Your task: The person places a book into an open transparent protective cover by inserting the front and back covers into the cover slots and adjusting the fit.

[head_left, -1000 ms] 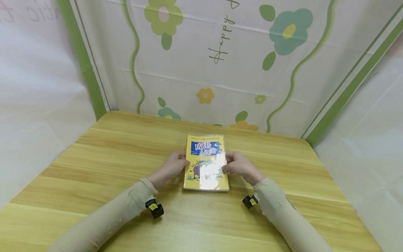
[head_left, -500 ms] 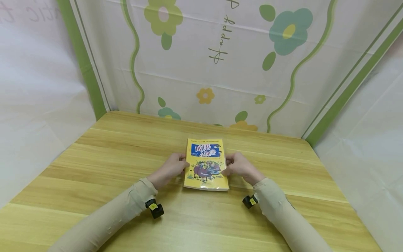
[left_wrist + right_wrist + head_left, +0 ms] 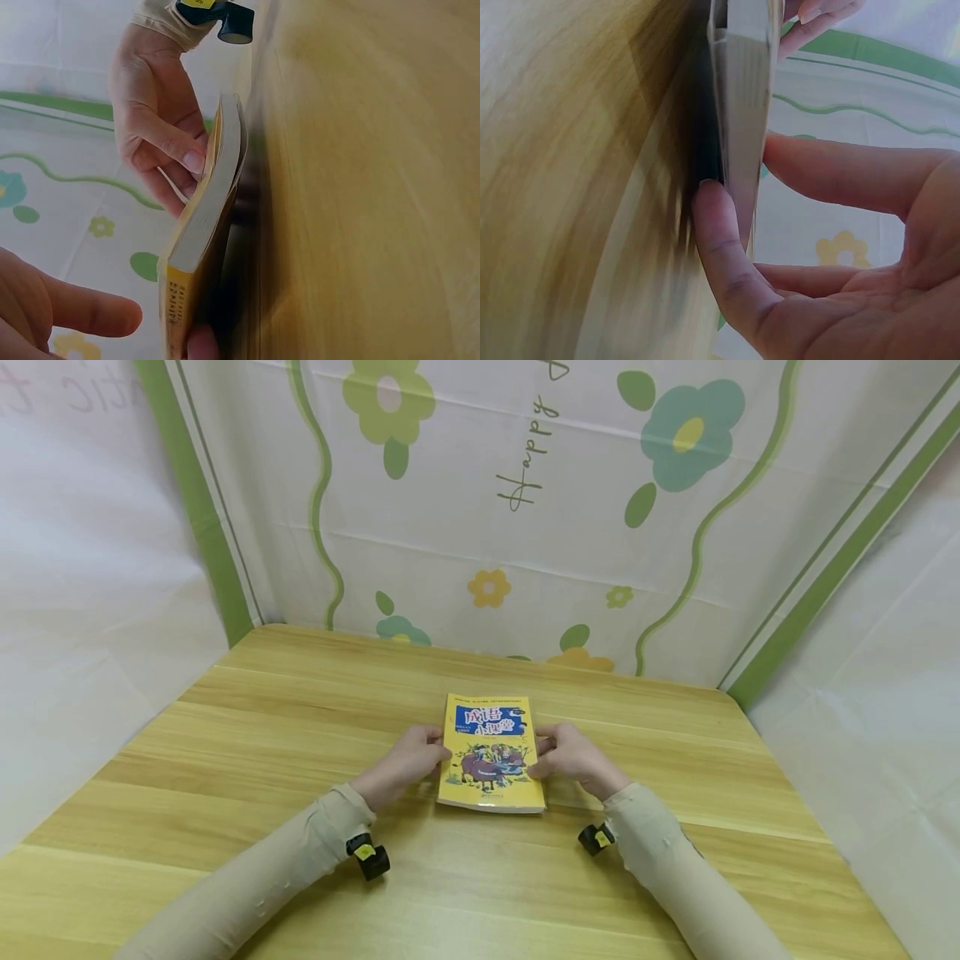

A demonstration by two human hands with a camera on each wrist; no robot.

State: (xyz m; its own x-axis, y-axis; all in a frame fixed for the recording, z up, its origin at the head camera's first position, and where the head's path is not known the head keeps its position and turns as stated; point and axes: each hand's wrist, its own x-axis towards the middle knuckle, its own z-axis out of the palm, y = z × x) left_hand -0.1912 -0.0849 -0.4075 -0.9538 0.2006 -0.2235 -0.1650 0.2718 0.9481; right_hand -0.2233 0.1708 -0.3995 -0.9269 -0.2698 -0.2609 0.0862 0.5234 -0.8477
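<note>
A yellow paperback book (image 3: 487, 785), with a blue title panel and a cartoon of a purple ox, is held cover up over the wooden table, between both hands. My left hand (image 3: 405, 762) is at its left edge; in the left wrist view a fingertip (image 3: 202, 343) shows under the book, and the thumb (image 3: 112, 315) appears slightly apart from the cover. My right hand (image 3: 576, 758) pinches the right edge, thumb (image 3: 802, 161) on the cover and a finger (image 3: 718, 225) underneath. The left wrist view shows the book's pale page edges (image 3: 214, 195) slightly bowed. Other fingers are partly hidden.
The wooden table (image 3: 300, 693) stretches around the book to a back edge beside a white curtain (image 3: 450, 510) printed with flowers. White sheets with green borders hang at both sides. A small black camera (image 3: 367, 857) is strapped at each wrist.
The book's far edge has come down in the head view, so its tilt has changed. The bright glare has left the cover. Both hands stay almost where they were.
</note>
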